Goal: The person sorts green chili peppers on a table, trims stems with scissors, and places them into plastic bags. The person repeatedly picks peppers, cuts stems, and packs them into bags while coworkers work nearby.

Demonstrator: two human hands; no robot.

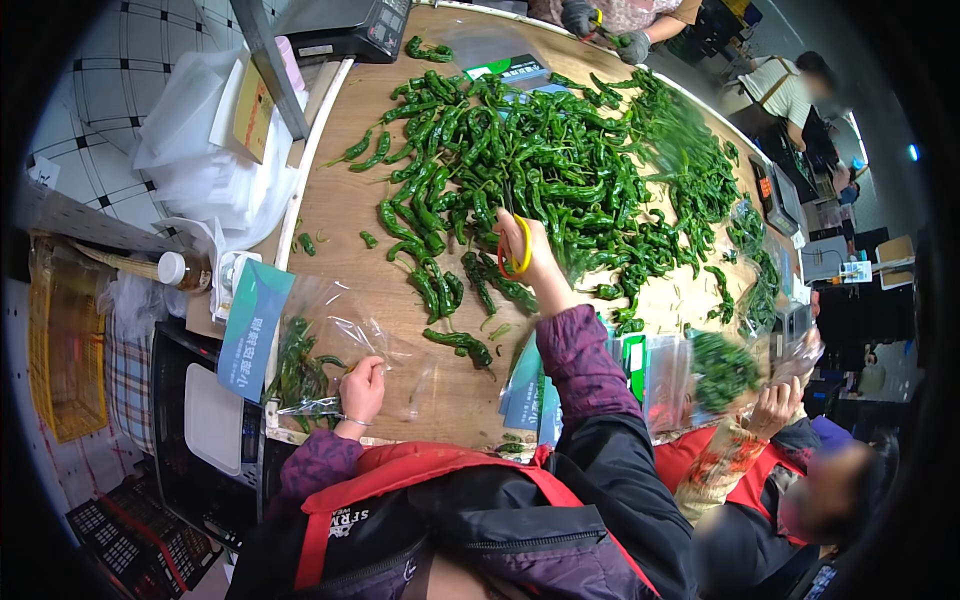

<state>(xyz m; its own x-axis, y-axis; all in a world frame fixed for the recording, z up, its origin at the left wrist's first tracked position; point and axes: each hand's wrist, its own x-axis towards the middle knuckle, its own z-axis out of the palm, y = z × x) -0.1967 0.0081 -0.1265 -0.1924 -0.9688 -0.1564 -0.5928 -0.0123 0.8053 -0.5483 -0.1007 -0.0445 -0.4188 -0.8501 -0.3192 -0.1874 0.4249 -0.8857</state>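
Observation:
My right hand [521, 244] grips a pair of scissors [529, 244] by the red and yellow handles. Its dark blades point into a big heap of green peppers [555, 165]. At the left, my left hand [363, 390] holds the open edge of a clear plastic bag [337, 315] that lies on the wooden table [442, 390]. Some green peppers [296, 360] are inside that bag, beside its blue-green printed panel [255, 330]. Just in front of me, between my hands, a few loose peppers [459, 345] lie apart from the heap.
More printed bags [532, 397] lie at my right forearm. A co-worker's hand [776, 405] is beside a bag of peppers [721, 373] at right. Across the table, gloved hands [634, 46] hold scissors. A scale [341, 30] stands far left, near a metal post [271, 67] and a lidded jar [184, 271].

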